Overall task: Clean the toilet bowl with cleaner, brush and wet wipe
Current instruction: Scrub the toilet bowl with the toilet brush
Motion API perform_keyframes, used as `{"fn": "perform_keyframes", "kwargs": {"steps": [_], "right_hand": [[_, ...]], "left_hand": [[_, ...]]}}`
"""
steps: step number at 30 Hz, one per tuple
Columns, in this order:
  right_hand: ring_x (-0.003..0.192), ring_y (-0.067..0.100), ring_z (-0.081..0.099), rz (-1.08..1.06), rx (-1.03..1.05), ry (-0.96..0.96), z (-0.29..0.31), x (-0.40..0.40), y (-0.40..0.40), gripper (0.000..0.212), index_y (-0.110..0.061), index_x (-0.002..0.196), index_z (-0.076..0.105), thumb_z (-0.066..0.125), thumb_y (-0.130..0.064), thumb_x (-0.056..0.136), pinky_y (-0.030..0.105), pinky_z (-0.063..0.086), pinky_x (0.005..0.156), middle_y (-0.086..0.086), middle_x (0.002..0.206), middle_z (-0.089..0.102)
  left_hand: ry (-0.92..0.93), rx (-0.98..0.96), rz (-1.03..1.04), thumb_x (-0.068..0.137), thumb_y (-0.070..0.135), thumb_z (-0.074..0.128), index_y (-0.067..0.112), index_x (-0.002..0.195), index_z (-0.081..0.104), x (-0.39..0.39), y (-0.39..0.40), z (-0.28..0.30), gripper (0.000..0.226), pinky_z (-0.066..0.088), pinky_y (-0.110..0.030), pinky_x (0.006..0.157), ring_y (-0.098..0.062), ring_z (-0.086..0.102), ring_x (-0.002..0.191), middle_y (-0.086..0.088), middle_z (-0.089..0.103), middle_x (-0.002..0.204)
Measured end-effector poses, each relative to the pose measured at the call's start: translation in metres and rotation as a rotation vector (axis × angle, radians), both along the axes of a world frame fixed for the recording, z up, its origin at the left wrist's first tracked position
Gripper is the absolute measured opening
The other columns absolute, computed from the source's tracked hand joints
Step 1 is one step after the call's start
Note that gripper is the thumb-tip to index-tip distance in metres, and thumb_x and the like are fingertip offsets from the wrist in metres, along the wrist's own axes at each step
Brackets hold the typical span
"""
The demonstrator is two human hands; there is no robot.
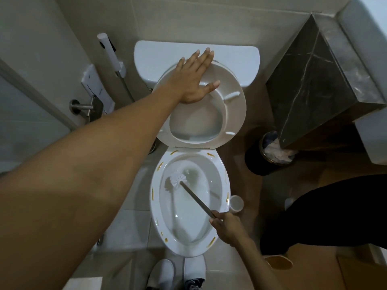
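**Inspector:** Your left hand (193, 80) lies flat with straight, spread fingers pressed on the raised toilet seat (232, 114), holding it upright against the cistern (230, 57). It grasps nothing.

**Operator:** And my right?

**Inspector:** Your right hand (227, 228) is clenched round the near end of the toilet brush (196, 198). Its brown handle slants from the near right rim up and left, and the white bristle head sits inside the toilet bowl (159, 208), on the left inner wall just above the water.

**Operator:** What of the bowl itself?

**Inspector:** It stands in the middle of the scene, just ahead of your white slippers (193, 266). Yellow-brown streaks (211, 154) mark the rim at several points: far, left, right and near.

**Operator:** Surroundings?

**Inspector:** A small white cup-shaped holder (236, 204) stands on the floor just beside the bowl's right side. Farther right is a dark waste bin (254, 164) with crumpled material inside, partly under a dark marble counter corner (310, 84). On the left wall hang a white spray handle (110, 51) with its hose, a white pack (92, 80), and a metal holder (83, 106). Dark cloth (335, 210) shows at the right edge; I cannot tell what it is.
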State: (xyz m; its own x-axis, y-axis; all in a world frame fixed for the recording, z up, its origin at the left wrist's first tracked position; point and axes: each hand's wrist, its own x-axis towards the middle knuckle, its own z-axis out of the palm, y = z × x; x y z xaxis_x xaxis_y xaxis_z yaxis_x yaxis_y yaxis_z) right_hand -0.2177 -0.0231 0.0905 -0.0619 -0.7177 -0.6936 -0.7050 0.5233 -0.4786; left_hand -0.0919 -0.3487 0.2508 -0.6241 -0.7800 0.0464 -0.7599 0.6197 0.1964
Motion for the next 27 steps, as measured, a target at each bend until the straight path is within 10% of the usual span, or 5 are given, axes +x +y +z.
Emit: {"fn": "perform_keyframes", "kwargs": {"steps": [5, 9, 19, 27], "right_hand": [[0.092, 0.022, 0.065, -0.07, 0.046, 0.02, 0.009, 0.011, -0.02, 0.039, -0.018, 0.13, 0.059, 0.048, -0.035, 0.097, 0.034, 0.056, 0.08, 0.005, 0.103, 0.069], [0.065, 0.006, 0.049, -0.119, 0.086, 0.02, 0.018, 0.03, -0.031, 0.04, -0.021, 0.135, 0.053, 0.047, -0.036, 0.098, 0.016, 0.037, 0.052, -0.004, 0.089, 0.057], [0.091, 0.017, 0.061, -0.252, 0.101, 0.059, 0.032, 0.093, -0.038, 0.03, -0.02, 0.121, 0.062, 0.05, -0.033, 0.097, 0.03, 0.052, 0.085, 0.0, 0.101, 0.064], [0.094, 0.022, 0.06, -0.324, 0.173, 0.104, 0.036, 0.115, -0.051, 0.044, -0.026, 0.138, 0.049, 0.05, -0.039, 0.096, 0.033, 0.061, 0.069, 0.001, 0.115, 0.059]], "left_hand": [[0.051, -0.004, -0.038, 0.096, 0.059, 0.028, 0.016, 0.152, -0.005, 0.007, -0.003, -0.001, 0.078, -0.001, -0.045, 0.117, -0.02, -0.005, 0.147, -0.001, -0.007, 0.16], [0.091, 0.011, -0.075, 0.096, 0.059, 0.028, 0.016, 0.152, -0.006, 0.019, -0.01, -0.004, 0.078, -0.001, -0.045, 0.117, -0.02, -0.005, 0.147, -0.001, -0.008, 0.16], [0.267, 0.062, -0.068, 0.098, 0.053, 0.03, 0.015, 0.152, 0.001, 0.095, -0.014, -0.016, 0.073, 0.001, -0.037, 0.117, -0.017, 0.0, 0.147, -0.003, 0.0, 0.16], [0.17, 0.079, 0.071, 0.097, 0.052, 0.029, 0.01, 0.151, 0.015, 0.193, -0.023, -0.09, 0.07, 0.007, -0.038, 0.117, -0.021, 0.012, 0.146, -0.008, 0.015, 0.158]]}}
